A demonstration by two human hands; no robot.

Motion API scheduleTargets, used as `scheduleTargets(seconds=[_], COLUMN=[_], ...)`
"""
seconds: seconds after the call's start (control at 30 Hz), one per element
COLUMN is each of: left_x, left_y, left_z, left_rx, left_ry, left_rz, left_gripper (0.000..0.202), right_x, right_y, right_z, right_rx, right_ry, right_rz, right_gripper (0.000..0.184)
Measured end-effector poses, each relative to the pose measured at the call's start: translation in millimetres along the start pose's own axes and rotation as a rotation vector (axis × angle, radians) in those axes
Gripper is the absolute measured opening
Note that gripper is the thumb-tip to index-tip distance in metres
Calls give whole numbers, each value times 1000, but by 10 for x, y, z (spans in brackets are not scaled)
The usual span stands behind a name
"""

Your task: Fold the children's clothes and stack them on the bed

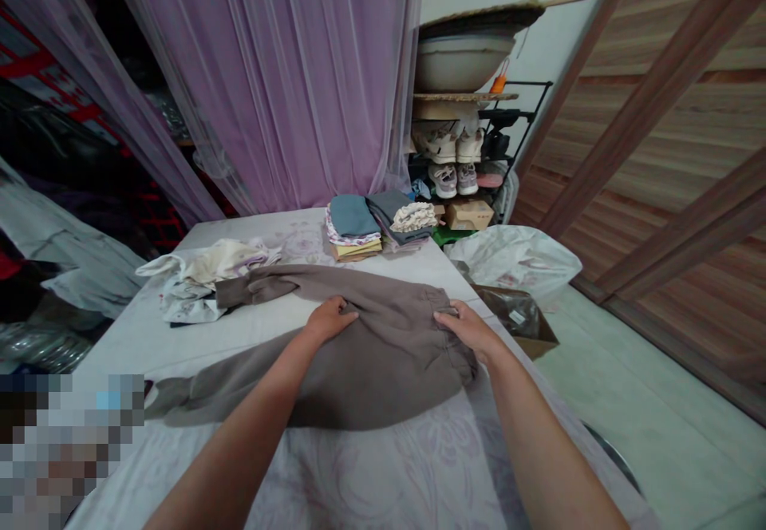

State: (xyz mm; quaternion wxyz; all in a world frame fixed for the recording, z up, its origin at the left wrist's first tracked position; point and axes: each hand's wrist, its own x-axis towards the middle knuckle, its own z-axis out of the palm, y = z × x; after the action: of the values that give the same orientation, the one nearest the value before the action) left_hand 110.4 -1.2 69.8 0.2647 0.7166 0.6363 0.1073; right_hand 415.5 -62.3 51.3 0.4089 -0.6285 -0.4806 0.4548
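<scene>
A pair of brown-grey pants [371,378] lies spread across the bed, legs to the left and gathered waistband to the right. My left hand [330,319] is closed on the fabric near the crotch, thumb on top. At the waistband, my right hand [470,329] pinches the cloth between thumb and fingers. Beyond the pants sits a folded stack with a teal cloth [355,215] on top. Beside it, a dark grey folded stack [388,209] carries a cream ruffled piece [414,216]. A loose heap of pale clothes [209,266] lies at the left, partly under a pant leg.
The bed has a pale floral sheet [419,466]. Purple curtains [299,75] hang behind it. On the right stand a shoe rack [458,155], a white plastic bag [515,259] and a cardboard box [542,337], near a wooden wardrobe [676,139]. The lower left corner is pixelated.
</scene>
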Motion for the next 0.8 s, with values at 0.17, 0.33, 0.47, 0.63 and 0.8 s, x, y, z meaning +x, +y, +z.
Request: scheduleTargets(seconds=[0.17,0.33,0.47,0.63,0.8], left_x=[-33,-120,-284,-500,-542], left_y=[-46,95,216,149,68], left_z=[-130,-666,-1168,-1525,-1560], left_rx=[-605,-928,-993,-795,-416], left_ry=[-19,120,179,158,252], left_rz=[-69,65,186,271,217], left_gripper=[31,48,80,82,46], right_x=[218,183,27,126,397], right_y=[-273,-958,-1378,-1804,-2277], right_z=[-80,-118,35,57,-115], right_rx=[-35,-23,-32,-117,59], right_ry=[201,-59,-270,-143,-49], right_rz=[-210,-389,-493,-594,-419], right_gripper=[74,56,66,64,66])
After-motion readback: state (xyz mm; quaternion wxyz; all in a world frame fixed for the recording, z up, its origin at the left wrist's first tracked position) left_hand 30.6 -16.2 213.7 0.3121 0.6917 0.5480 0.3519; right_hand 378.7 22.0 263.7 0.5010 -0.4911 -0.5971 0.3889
